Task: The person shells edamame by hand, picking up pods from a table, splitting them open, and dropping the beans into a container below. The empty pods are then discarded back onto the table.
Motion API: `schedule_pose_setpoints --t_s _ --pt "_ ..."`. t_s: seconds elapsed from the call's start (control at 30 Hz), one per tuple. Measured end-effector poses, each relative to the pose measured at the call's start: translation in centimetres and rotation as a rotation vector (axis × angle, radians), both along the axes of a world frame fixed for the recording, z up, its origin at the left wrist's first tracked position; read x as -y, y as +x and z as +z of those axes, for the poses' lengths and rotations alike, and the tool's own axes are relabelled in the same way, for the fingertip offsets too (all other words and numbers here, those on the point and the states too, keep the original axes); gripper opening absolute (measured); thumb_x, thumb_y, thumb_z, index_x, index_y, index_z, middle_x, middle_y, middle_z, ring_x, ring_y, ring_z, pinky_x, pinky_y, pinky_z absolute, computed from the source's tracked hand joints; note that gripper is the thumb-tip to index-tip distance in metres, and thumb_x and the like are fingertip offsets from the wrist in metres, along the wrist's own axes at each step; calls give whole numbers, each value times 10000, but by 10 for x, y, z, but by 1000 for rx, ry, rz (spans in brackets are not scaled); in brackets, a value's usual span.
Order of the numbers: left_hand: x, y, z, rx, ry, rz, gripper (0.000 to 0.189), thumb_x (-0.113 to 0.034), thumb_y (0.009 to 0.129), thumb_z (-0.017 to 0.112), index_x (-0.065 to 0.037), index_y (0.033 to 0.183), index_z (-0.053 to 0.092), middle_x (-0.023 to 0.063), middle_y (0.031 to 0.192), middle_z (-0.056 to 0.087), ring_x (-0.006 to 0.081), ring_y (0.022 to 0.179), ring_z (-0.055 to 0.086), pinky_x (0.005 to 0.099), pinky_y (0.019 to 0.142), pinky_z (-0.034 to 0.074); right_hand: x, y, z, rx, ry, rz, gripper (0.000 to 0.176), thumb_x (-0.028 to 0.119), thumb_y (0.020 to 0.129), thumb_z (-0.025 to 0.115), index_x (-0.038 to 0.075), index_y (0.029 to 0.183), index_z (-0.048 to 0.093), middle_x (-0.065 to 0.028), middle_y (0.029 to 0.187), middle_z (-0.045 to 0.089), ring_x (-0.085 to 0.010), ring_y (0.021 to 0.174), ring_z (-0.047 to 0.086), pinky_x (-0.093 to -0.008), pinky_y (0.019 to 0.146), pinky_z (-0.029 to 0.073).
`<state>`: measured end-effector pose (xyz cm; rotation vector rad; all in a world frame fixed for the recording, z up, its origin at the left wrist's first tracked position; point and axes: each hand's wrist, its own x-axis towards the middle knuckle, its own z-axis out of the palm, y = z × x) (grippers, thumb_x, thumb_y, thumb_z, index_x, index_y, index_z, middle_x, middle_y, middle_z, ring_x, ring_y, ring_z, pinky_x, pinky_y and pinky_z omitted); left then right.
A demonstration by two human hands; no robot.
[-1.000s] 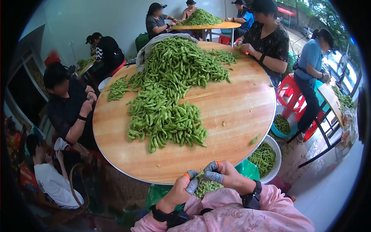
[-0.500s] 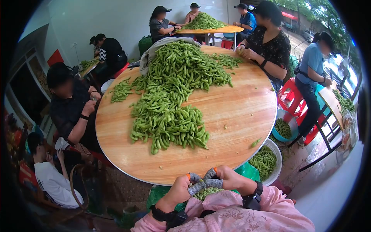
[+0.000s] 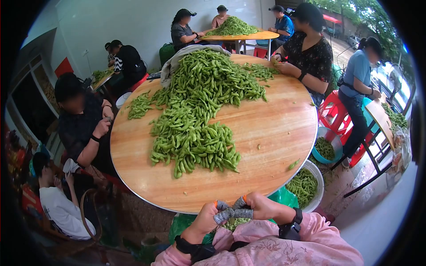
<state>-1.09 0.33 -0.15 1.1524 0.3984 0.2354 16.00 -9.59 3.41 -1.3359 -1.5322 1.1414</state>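
My left hand [image 3: 207, 218] and my right hand [image 3: 261, 206] meet just beyond the table's near edge, above my lap. Grey sleeves with orange edges cover some fingers and thumbs. Both hands are closed, fingertips pressed together; whatever lies between them is hidden. Right below are pale green shelled beans [image 3: 233, 224], partly covered by my fingers, with green plastic [image 3: 179, 223] around them. On the round wooden table [image 3: 270, 128] in front rises a big heap of green soybean pods [image 3: 199, 102], spilling towards me. A single pod [image 3: 293, 164] lies near the right edge.
A white tub of pods [image 3: 306, 186] stands at the table's right, with a blue basin [image 3: 327, 148] behind it. Red stools [image 3: 333, 113] are nearby. Co-workers sit left [image 3: 86, 119] and right [image 3: 310, 53] of the table, others at tables farther back.
My hands have shifted slightly, and their fingertips still meet. The co-worker on the left has lowered the hands a little. The pod heap looks the same.
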Motion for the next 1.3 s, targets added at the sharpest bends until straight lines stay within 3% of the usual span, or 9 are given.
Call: schedule_pose_setpoints --t_s 0.27,0.33,0.63,0.77,1.03,1.1,1.17,1.23,1.3 --pt "4 1 8 -16 30 46 84 -106 795 587 -30 769 561 -16 607 513 51 489 440 172 441 325 -1 -2 2 -154 -73 -6 150 77 742 617 -18 858 605 -14 663 575 -40 642 449 -240 553 413" --pt "5 1 6 10 -12 69 85 -112 797 587 -33 780 559 -19 609 511 48 487 435 172 438 320 -1 -3 5 4 -89 -30 156 78 746 614 -26 862 600 -1 667 567 -37 649 445 -237 550 409" --pt "2 -5 10 -67 -137 16 101 -78 773 601 -26 852 566 -11 732 565 62 591 533 177 539 438 -3 0 -10 -201 -40 47 151 120 770 601 -11 843 577 -17 619 523 -47 615 424 -244 535 393" --pt "1 -8 10 -22 87 -44 118 -22 784 550 7 897 560 2 762 568 63 639 527 180 580 425 -4 2 -15 -272 -60 12 153 124 766 603 -10 835 578 -4 623 525 -42 614 424 -243 532 394" --pt "12 -5 -6 -60 170 28 212 12 758 527 -4 967 558 7 830 583 81 785 545 226 650 449 8 4 -10 -1 -3 -36 147 85 730 599 -15 837 581 -94 654 583 -81 621 476 -276 561 418" --pt "17 -1 -3 -168 637 -8 243 12 743 514 -18 978 571 41 856 596 116 789 562 253 683 450 23 21 0 144 1 -92 146 90 734 590 -13 839 588 -131 708 609 -118 642 526 -297 588 431" --pt "22 2 -2 -90 781 -22 248 10 733 518 -23 971 580 63 861 599 151 789 572 266 697 450 45 45 13 289 56 -211 148 98 722 593 -1 832 598 -156 734 608 -167 656 568 -314 608 439" --pt "24 0 -3 6 938 -46 253 8 722 523 -28 964 589 86 866 603 186 788 583 278 711 451 77 90 5 672 -298 -390 135 71 691 588 3 809 596 -188 704 575 -311 642 566 -353 580 434" --pt "23 0 -4 81 1011 -46 224 -22 724 560 -28 944 601 115 866 602 256 797 585 295 734 452 100 115 13 906 -409 -662 110 35 710 562 -18 804 584 -206 673 552 -347 616 540 -357 559 425"
